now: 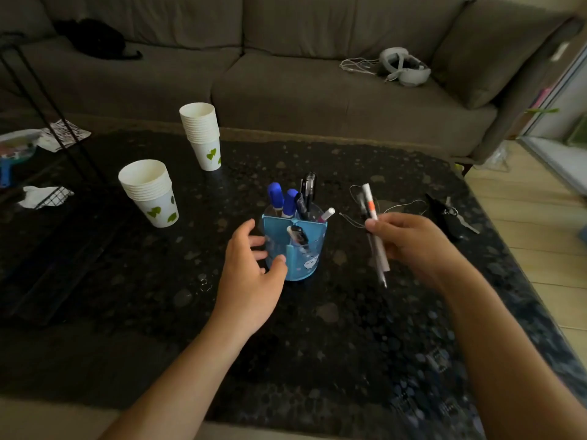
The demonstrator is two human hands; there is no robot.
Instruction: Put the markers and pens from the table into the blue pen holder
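The far edge of the dark speckled table melts into shadow under the grey fabric sofa, and the clutter at the left edge is too dim to name. The right hand is blurred; it pinches a small bundle of pens, at least a white one with an orange band and a darker one behind it, though how many I cannot tell. Their long axis runs nearly upright, upper ends tilted slightly away to the left, tips pointing down toward the table. The left hand is open, fingers spread, thumb and fingertips resting against the side of the blue pen holder, a round plastic tub with dividers near the table's middle. Two blue-capped markers, black pens and a pink-tipped one stand in it, leaning outward. Two stacks of white paper cups with green leaf prints stand well apart to the left.
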